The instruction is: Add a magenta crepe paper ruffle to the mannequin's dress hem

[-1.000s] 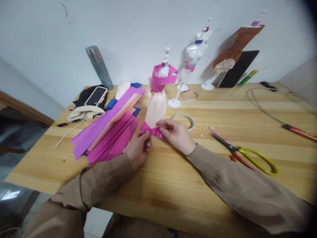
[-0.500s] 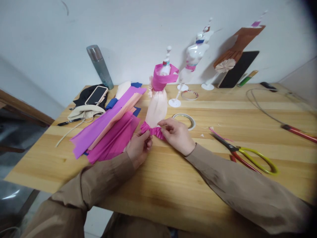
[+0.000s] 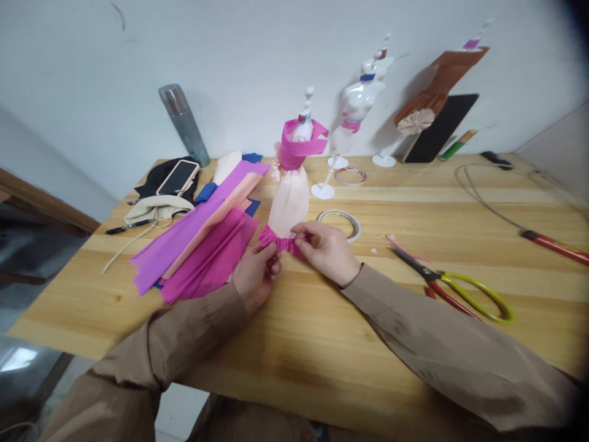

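A small mannequin wears a paper dress with a magenta top (image 3: 294, 150) and a pale pink skirt (image 3: 288, 199). Around the skirt's hem runs a gathered magenta ruffle (image 3: 284, 244). My left hand (image 3: 257, 270) pinches the ruffle's lower edge at the front, left of its middle. On the right side, my right hand (image 3: 326, 250) has thumb and fingertips closed on the ruffle, near where it meets the skirt. The ruffle's right end is partly covered by my right fingers.
Purple, peach and magenta crepe paper (image 3: 207, 258) lies left of the dress. To the right are a tape roll (image 3: 356, 227) and scissors (image 3: 435, 277). White mannequins (image 3: 359, 101), a brown dress (image 3: 444, 80) and a spray bottle (image 3: 185, 126) stand at the back. A phone (image 3: 178, 178) lies left.
Both hands stay on the ruffle with hardly any movement. The whole view has shifted very slightly.
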A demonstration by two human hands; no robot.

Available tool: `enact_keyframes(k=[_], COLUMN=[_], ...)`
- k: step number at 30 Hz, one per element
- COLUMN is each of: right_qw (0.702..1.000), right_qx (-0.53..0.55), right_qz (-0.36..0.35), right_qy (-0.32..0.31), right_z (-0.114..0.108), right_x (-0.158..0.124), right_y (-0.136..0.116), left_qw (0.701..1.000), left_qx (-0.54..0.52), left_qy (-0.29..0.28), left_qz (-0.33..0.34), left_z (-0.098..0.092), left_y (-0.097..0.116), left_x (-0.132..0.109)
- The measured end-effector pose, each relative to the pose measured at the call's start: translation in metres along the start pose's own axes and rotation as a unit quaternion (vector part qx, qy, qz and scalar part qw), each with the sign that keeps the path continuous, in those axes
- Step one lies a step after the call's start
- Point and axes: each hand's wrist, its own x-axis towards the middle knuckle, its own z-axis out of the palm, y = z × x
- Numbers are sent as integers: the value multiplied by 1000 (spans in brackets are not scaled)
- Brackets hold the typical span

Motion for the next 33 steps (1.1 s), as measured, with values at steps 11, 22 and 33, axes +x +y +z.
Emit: enact_keyframes(k=[11,22,33], right_qw=[1000,999,998], right_qx=[15,-6,2], right_qz=[3,4,35], right_qy=[-14,-50,-60], right_z=[0,-2,2], right_x=[1,3,7], right_y=[-4,-11,-11], left_qw=[999,998,995], left_qx=[3,15,66], left_qy=[15,43,68], left_qz=[-38,-40,11], left_z=[0,0,-4], left_y=[6,13,15], left_x=[-7,1,-5])
